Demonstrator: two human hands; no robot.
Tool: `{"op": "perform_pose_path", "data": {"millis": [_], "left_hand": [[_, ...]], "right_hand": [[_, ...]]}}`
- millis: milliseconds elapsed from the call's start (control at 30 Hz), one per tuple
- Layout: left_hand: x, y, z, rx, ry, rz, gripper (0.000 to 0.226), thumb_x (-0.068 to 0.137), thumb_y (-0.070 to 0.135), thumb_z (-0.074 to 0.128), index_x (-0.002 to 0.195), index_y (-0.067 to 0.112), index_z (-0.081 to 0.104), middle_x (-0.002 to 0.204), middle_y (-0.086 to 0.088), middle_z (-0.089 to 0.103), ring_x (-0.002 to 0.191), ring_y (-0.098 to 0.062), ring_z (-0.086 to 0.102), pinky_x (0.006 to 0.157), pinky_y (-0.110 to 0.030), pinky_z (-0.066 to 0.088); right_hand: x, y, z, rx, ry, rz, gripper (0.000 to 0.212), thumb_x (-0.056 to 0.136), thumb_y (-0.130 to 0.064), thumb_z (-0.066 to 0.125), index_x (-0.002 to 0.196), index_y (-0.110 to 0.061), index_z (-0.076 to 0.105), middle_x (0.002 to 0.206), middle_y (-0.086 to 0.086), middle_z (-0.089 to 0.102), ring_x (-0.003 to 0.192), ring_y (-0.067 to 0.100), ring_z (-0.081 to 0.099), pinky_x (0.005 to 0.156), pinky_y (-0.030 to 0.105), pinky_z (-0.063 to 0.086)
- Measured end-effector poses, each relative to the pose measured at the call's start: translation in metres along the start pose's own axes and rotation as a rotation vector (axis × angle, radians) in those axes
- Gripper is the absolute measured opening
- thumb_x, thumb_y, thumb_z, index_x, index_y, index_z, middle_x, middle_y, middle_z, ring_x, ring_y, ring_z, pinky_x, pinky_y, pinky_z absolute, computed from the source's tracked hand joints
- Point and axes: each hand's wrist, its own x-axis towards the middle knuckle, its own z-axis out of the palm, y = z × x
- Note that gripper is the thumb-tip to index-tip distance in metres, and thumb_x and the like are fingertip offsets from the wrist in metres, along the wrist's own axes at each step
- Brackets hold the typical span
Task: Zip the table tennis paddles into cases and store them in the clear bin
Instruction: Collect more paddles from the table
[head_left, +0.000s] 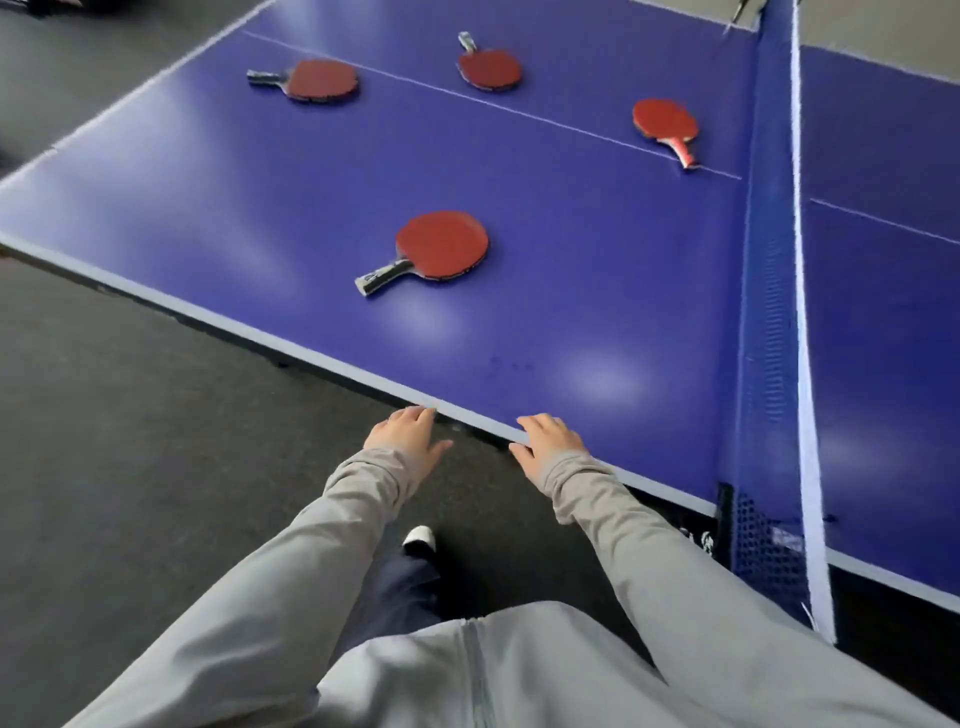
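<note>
on blue table (571, 322), four red paddles (441, 244), perhaps unbranded

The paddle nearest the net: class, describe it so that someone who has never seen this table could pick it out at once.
Start at the blue net across the purple table and look just left of it, at the thin white centre line. The paddle nearest the net lies there, red face up. Unlike the other three paddles, whose handles are dark or grey, its handle is red and points towards the person, ending on that line.
</note>
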Motion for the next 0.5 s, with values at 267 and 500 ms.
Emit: {"op": "perform_pose_path", "data": {"millis": [267, 500], "left_hand": [[0.098, 0.023, -0.061, 0.083, -0.015, 0.243, 0.062, 0.094, 0.047, 0.042, 0.145, 0.014, 0.027, 0.151, -0.002, 0.031, 0.140, -0.020, 0.025, 0.111, -0.036, 0.025], [0.175, 0.072, -0.081, 0.160, 0.009, 0.328, 0.065, 0.095, 0.049, 0.038, 0.147, 0.014, 0.021, 0.156, -0.003, 0.018, 0.145, -0.019, 0.011, 0.118, -0.036, 0.013]], "right_hand": [[0.034, 0.018, -0.038, 0.136, 0.051, 0.288, 0.050, 0.096, -0.037, 0.041, 0.139, -0.015, 0.033, 0.143, 0.005, 0.039, 0.132, 0.025, 0.034, 0.103, 0.039, 0.036], [0.075, 0.067, -0.072, 0.274, 0.127, 0.440, 0.050, 0.096, -0.036, 0.041, 0.140, -0.015, 0.031, 0.144, 0.006, 0.037, 0.134, 0.025, 0.032, 0.105, 0.039, 0.034]]}}
